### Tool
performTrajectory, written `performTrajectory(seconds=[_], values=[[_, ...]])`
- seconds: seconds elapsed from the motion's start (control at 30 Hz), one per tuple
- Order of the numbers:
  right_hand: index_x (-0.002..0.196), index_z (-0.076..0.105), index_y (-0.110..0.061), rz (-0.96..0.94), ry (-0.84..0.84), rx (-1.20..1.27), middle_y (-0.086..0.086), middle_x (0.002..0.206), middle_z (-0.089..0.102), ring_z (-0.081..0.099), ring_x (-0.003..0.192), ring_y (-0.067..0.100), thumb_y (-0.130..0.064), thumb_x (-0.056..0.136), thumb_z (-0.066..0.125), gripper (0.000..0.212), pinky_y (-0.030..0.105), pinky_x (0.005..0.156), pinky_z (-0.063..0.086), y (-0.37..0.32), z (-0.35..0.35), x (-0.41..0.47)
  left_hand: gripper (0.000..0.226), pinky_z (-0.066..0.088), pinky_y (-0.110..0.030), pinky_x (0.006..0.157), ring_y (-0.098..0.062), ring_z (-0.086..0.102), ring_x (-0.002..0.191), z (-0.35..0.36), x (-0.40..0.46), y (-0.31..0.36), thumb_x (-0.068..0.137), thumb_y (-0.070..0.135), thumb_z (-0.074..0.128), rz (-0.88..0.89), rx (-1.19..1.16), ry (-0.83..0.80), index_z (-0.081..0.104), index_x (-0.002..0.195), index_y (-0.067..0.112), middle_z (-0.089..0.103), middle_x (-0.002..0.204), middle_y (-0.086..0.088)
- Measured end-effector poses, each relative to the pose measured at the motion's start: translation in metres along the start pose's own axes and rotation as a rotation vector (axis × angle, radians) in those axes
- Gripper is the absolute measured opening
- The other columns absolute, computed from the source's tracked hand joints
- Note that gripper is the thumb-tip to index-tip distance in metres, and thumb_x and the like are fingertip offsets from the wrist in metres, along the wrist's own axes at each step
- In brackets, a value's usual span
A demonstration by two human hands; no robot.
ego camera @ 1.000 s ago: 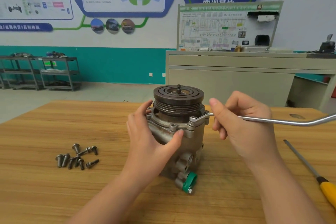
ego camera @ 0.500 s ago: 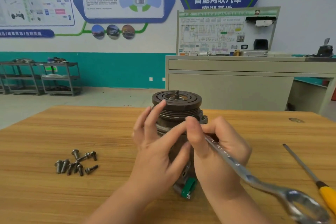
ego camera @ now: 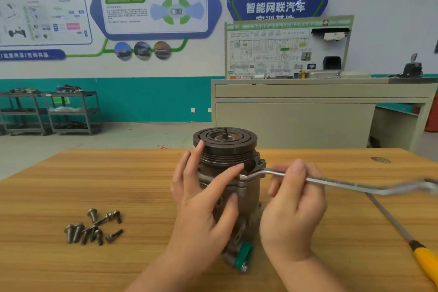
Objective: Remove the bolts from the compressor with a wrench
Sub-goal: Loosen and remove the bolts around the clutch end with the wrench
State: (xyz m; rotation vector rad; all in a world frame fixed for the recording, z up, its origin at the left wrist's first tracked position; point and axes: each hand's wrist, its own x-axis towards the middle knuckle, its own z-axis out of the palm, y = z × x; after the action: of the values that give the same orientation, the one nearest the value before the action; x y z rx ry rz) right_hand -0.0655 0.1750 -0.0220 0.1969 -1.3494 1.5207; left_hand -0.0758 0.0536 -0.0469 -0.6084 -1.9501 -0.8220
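The compressor (ego camera: 247,191) stands upright on the wooden table (ego camera: 71,185), its dark grooved pulley (ego camera: 225,147) on top. My left hand (ego camera: 203,206) rests against its left and front side, fingers spread and fairly straight. My right hand (ego camera: 292,208) grips the shaft of a silver ring wrench (ego camera: 343,185). The wrench head sits at the front right of the compressor's flange, on a bolt hidden beneath it. Another bolt (ego camera: 261,162) shows on the flange behind it. The wrench shaft points right, blurred by motion.
Several removed bolts (ego camera: 94,227) lie loose on the table to the left. A screwdriver with a yellow handle (ego camera: 403,230) lies at the right edge. A green clip (ego camera: 243,253) sits at the compressor's base. A grey bench stands beyond the table.
The wrench came off the back flange, swung down toward me, and now sits on the front right flange with its shaft pointing right again. My left hand loosened its grip and spread its fingers.
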Motion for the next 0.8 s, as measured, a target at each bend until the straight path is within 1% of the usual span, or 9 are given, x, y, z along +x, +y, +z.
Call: performTrajectory(seconds=[0.07, 0.13, 0.2, 0.27, 0.33, 0.47, 0.6, 0.73, 0.8], values=[[0.073, 0.058, -0.017, 0.343, 0.022, 0.221, -0.005, 0.048, 0.051, 0.043, 0.04, 0.006, -0.031, 0.099, 0.042, 0.033, 0.017, 0.039, 0.034, -0.003, 0.001, 0.016, 0.06, 0.013, -0.041, 0.114, -0.011, 0.001, 0.149, -0.001, 0.0, 0.004, 0.083, 0.043, 0.053, -0.075, -0.077, 0.018, 0.032, 0.136, 0.061, 0.001, 0.158, 0.021], [0.071, 0.058, -0.011, 0.679, -0.053, 0.411, -0.001, 0.045, 0.05, 0.039, 0.034, 0.007, -0.024, 0.1, 0.048, 0.034, 0.017, 0.033, 0.027, -0.004, 0.001, 0.034, 0.072, 0.011, -0.029, 0.115, -0.004, 0.002, 0.148, -0.003, 0.002, 0.006, 0.079, 0.05, 0.056, -0.16, -0.135, 0.074, 0.018, 0.139, 0.061, 0.003, 0.157, 0.023], [0.069, 0.06, -0.009, 0.774, -0.128, 0.513, 0.003, 0.049, 0.052, 0.042, 0.036, 0.007, -0.022, 0.097, 0.056, 0.031, 0.016, 0.033, 0.029, -0.004, -0.004, 0.045, 0.082, 0.011, -0.025, 0.116, -0.003, 0.004, 0.148, -0.004, 0.003, 0.005, 0.073, 0.059, 0.059, -0.238, -0.157, 0.113, 0.01, 0.139, 0.057, 0.007, 0.156, 0.022], [0.064, 0.061, -0.015, 0.643, -0.148, 0.497, 0.003, 0.05, 0.055, 0.046, 0.037, 0.007, -0.027, 0.088, 0.067, 0.028, 0.016, 0.035, 0.033, -0.01, -0.011, 0.05, 0.092, 0.013, -0.025, 0.116, -0.001, 0.007, 0.146, -0.005, 0.002, 0.002, 0.067, 0.068, 0.06, -0.313, -0.172, 0.095, 0.007, 0.14, 0.053, 0.01, 0.153, 0.024], [0.056, 0.055, -0.023, 0.405, -0.189, 0.389, 0.003, 0.048, 0.057, 0.046, 0.036, 0.009, -0.032, 0.081, 0.074, 0.033, 0.018, 0.037, 0.036, -0.014, -0.018, 0.051, 0.099, 0.017, -0.025, 0.113, 0.003, 0.013, 0.143, -0.005, 0.001, -0.001, 0.061, 0.073, 0.062, -0.374, -0.215, 0.058, 0.007, 0.141, 0.054, 0.016, 0.146, 0.033], [0.055, 0.05, -0.026, 0.078, -0.291, 0.09, 0.004, 0.052, 0.061, 0.051, 0.038, 0.008, -0.021, 0.088, 0.069, 0.038, 0.017, 0.043, 0.042, -0.022, -0.02, 0.047, 0.092, 0.025, -0.017, 0.107, 0.012, 0.026, 0.132, -0.005, 0.0, -0.003, 0.062, 0.073, 0.062, -0.372, -0.257, 0.013, 0.014, 0.138, 0.055, 0.027, 0.132, 0.043], [0.054, 0.047, -0.022, 0.037, -0.329, 0.022, 0.003, 0.051, 0.061, 0.049, 0.036, 0.006, -0.02, 0.088, 0.065, 0.039, 0.015, 0.042, 0.04, -0.032, -0.021, 0.042, 0.075, 0.027, -0.007, 0.095, 0.016, 0.027, 0.127, -0.007, 0.0, 0.0, 0.067, 0.073, 0.056, -0.363, -0.257, 0.006, 0.014, 0.129, 0.063, 0.026, 0.126, 0.047], [0.055, 0.046, -0.007, 0.015, -0.36, -0.067, 0.005, 0.05, 0.06, 0.047, 0.036, 0.007, -0.013, 0.091, 0.065, 0.04, 0.014, 0.041, 0.04, -0.033, -0.022, 0.041, 0.071, 0.026, 0.003, 0.086, 0.024, 0.022, 0.122, -0.008, 0.003, 0.002, 0.064, 0.075, 0.054, -0.391, -0.272, 0.003, 0.006, 0.117, 0.078, 0.02, 0.118, 0.053], [0.056, 0.049, -0.006, 0.015, -0.394, -0.109, 0.004, 0.05, 0.06, 0.048, 0.036, 0.007, -0.013, 0.09, 0.065, 0.039, 0.015, 0.042, 0.041, -0.035, -0.02, 0.038, 0.072, 0.027, 0.002, 0.086, 0.024, 0.023, 0.121, -0.008, 0.003, 0.001, 0.063, 0.075, 0.055, -0.39, -0.277, 0.008, 0.004, 0.115, 0.08, 0.019, 0.117, 0.053]])
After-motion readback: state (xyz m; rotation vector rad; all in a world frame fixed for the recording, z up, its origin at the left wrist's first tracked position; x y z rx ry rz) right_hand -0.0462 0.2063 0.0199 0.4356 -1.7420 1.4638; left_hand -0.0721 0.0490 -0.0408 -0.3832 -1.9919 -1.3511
